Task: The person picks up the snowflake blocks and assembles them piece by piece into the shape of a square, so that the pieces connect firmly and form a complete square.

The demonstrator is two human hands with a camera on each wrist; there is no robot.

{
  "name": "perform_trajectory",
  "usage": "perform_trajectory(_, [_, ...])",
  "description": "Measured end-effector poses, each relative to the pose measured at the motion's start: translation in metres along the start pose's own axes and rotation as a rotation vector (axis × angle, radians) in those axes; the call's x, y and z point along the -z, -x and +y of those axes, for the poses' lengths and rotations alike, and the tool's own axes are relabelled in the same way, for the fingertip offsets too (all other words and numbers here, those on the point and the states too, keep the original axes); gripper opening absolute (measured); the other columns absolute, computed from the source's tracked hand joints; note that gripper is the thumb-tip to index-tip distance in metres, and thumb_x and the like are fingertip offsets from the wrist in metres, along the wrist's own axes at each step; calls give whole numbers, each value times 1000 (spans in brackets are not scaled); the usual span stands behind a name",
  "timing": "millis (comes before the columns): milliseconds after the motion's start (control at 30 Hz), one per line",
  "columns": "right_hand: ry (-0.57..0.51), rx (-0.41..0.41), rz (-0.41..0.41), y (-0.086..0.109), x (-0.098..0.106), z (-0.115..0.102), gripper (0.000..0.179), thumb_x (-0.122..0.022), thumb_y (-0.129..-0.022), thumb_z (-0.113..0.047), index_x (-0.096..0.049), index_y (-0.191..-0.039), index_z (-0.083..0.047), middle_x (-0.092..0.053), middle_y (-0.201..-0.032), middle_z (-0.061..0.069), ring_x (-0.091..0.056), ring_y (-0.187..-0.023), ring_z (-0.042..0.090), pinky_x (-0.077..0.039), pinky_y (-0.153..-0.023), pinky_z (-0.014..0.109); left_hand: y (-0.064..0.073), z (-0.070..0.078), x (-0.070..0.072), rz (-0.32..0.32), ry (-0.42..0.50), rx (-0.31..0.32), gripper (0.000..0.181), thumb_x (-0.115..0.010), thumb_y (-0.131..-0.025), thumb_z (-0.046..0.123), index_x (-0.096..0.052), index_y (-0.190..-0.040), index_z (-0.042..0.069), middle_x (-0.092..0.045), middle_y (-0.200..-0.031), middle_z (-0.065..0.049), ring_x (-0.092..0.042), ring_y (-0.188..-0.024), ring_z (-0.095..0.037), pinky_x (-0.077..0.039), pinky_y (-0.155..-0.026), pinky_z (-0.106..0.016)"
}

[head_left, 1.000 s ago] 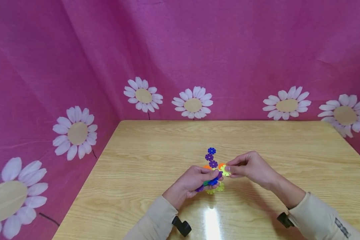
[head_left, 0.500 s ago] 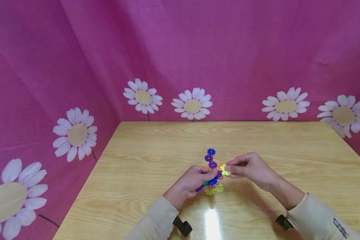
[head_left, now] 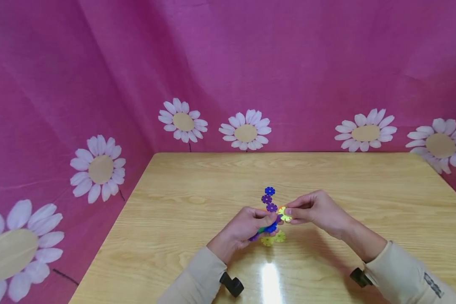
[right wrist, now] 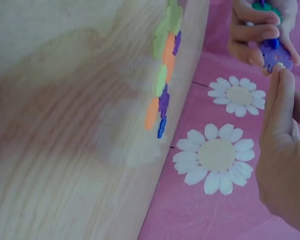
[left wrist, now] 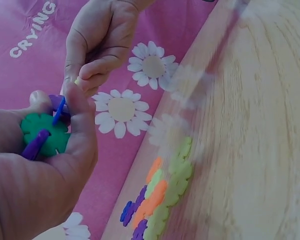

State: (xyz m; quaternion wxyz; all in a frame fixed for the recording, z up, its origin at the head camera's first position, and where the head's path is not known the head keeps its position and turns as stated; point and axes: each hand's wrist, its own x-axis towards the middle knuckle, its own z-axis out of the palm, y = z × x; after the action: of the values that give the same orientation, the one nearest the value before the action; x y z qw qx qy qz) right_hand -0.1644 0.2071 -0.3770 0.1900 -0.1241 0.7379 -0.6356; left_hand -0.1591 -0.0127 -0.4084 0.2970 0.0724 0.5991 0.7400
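My left hand (head_left: 243, 228) holds a small joined cluster of notched plastic discs above the table. In the left wrist view a green disc (left wrist: 44, 134) shows in its palm, with a blue disc (left wrist: 59, 111) standing edge-on beyond it. A purple disc (right wrist: 276, 56) sticks out at the fingertips in the right wrist view. My right hand (head_left: 319, 213) pinches a yellow disc (head_left: 284, 214) between thumb and fingers, right at the edge of that purple one. The fingers hide much of the yellow disc in both wrist views.
Under the hands, more flat discs lie on the wooden table (head_left: 182, 202): a blue disc (head_left: 270, 191), purple discs (head_left: 266, 199), yellow-green discs (head_left: 267, 241) and orange discs (left wrist: 152, 202), grouped edge to edge. A pink curtain (head_left: 289, 63) with printed daisies stands behind the table.
Both hands keep their grips and stay almost in place. The yellow disc has shifted slightly against the purple one, covering more of the orange disc behind. The head view has moved a little.
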Motion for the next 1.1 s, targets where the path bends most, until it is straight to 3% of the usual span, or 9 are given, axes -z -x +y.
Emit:
perform_trajectory(100, [14,-7,-10,-1,5,-2,34,-67,-84,-12,-60,-106,13,-65,-99,20,-66,-85,27,-51,-76,41,-1,3,-2,-42,7,3,36,-59,-89,26,-65,-109,-2,-62,-109,-22,-65,-77,-15,-52,-78,-31])
perform_trajectory(300, [3,-35,-39,-5,11,0,33,-64,-87,-12,-59,-109,12,-64,-102,18,-65,-89,25,-51,-79,39,-1,6,0,-197,-22,26,45,-48,-95,34,-54,-121,-2,-56,-119,-25,-61,-100,-30,-49,-86,-40])
perform_trajectory(400, [3,-55,-59,-7,10,0,34,-64,-88,-15,-59,-110,10,-64,-103,17,-64,-90,25,-51,-81,40,-2,8,1,-215,-55,33,47,-45,-96,39,-55,-119,-2,-57,-119,-24,-59,-105,-34,-47,-87,-44])
perform_trajectory(567, [-16,-67,-108,-12,4,0,34,-64,-87,-17,-61,-110,8,-63,-105,18,-64,-91,26,-51,-80,39,-7,5,0,-73,-147,-12,48,-49,-92,45,-66,-104,2,-68,-99,-14,-65,-92,-27,-52,-78,-37])
perform_trajectory(733, [-55,-90,-123,-16,-6,0,37,-66,-86,-17,-59,-112,8,-62,-107,18,-64,-92,27,-51,-80,38,-9,1,-4,103,-322,-160,41,-51,-93,42,-69,-85,5,-66,-76,-5,-62,-70,-17,-48,-62,-24])
perform_trajectory(900, [-67,-101,-89,-18,-13,-1,39,-66,-86,-18,-57,-112,9,-63,-105,18,-63,-94,27,-49,-82,42,-7,1,-4,176,-467,-247,35,-48,-96,33,-63,-77,8,-56,-66,0,-48,-56,-9,-37,-51,-22])
perform_trajectory(1100, [-93,-90,-57,-20,-18,-1,37,-67,-85,-16,-57,-109,10,-65,-101,17,-65,-92,26,-48,-83,44,-5,0,-3,245,-492,-244,28,-51,-95,29,-64,-82,8,-50,-66,3,-45,-57,-8,-38,-52,-23])
